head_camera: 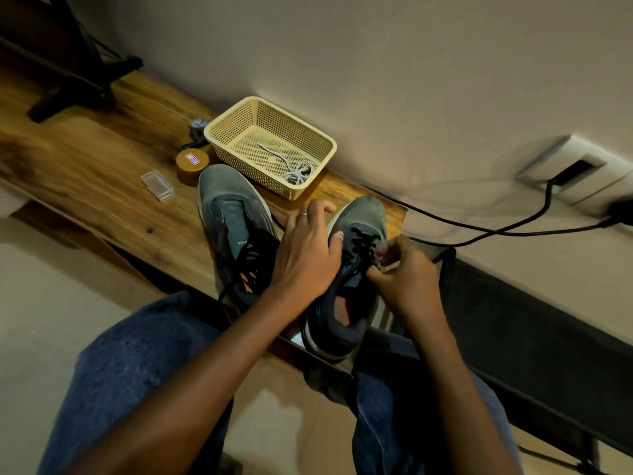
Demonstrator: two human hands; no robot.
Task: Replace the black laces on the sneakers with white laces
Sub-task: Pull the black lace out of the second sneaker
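Note:
Two grey sneakers stand side by side on the wooden table (102, 159). The left sneaker (227, 214) has a loose black lace trailing off the table's front edge. The right sneaker (356, 269) is threaded with a black lace (361, 243). My left hand (306, 255) grips the right sneaker's left side, thumb on its upper. My right hand (404, 272) pinches the black lace at the right eyelets. White laces (294, 171) lie coiled in a beige perforated basket (315, 137) behind the sneakers.
A round brown tin (191, 166), a small clear plastic box (157, 185) and a dark tape roll (198, 126) lie left of the basket. A black stand foot (78, 87) is at far left. A black cable (496, 224) runs to a wall socket (579, 169). My blue-jeaned knees are under the table's front edge.

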